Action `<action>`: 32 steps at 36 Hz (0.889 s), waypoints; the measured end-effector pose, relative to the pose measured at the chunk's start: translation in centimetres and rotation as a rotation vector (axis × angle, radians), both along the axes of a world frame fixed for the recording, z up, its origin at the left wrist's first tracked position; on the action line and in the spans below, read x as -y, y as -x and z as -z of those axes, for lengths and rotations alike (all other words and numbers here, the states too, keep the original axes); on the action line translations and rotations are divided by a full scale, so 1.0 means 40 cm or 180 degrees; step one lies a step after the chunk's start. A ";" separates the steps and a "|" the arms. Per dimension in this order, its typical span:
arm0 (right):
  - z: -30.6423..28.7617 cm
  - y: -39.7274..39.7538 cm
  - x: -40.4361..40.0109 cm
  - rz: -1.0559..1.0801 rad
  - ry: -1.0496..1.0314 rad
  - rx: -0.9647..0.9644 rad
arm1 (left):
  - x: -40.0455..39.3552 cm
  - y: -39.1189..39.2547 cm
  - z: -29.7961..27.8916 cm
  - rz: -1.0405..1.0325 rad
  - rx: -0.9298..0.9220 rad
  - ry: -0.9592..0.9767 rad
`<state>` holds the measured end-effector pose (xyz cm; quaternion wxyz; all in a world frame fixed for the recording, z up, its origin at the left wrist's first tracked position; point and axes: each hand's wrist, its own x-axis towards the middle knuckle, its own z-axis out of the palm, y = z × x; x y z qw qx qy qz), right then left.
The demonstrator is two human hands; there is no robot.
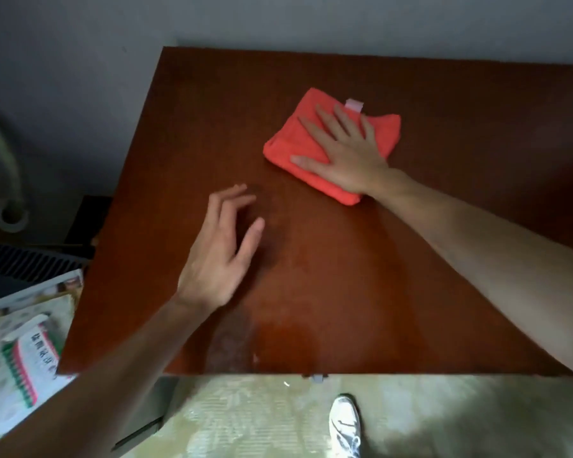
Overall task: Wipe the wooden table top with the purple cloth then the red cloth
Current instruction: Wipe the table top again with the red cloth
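Folded red-orange terry cloth (pixel 315 140) with a small pale pink tag lies flat on the reddish-brown wooden tabletop (pixel 444 94), right of centre toward the far edge. Right hand (pixel 348 150) lies palm-down on the cloth, fingers (pixel 325 117) straight and spread, thumb out toward the left. Left hand (pixel 219 252) is over bare wood nearer the front left, blurred, fingers loosely curved and slightly apart, holding nothing; contact with the tabletop cannot be told. Purple cloth not in view. A pale worn patch shows near the front edge. White sneaker (pixel 344 424) on the light floor below. Printed bags (pixel 24 352) stacked at left beside the tabletop.
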<state>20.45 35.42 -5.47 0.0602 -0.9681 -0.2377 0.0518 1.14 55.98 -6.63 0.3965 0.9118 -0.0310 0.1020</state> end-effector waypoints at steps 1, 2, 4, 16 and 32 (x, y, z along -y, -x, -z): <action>0.000 0.060 -0.012 -0.0035 0.0015 -0.0011 | -0.002 0.005 0.002 -0.0069 0.0100 0.0067; 0.001 0.121 -0.024 -0.0090 0.0033 -0.0007 | -0.005 0.009 0.004 -0.0130 0.0183 0.0117; 0.012 0.249 -0.040 -0.0290 0.0007 0.0074 | -0.015 0.017 0.003 -0.0246 0.0282 0.0193; 0.011 0.556 -0.050 -0.1850 -0.0029 0.0219 | -0.262 0.064 0.003 0.0470 -0.0207 -0.1556; -0.015 -0.225 -0.169 -0.2078 0.0353 0.0141 | -0.269 0.055 -0.002 0.0325 -0.0484 -0.1681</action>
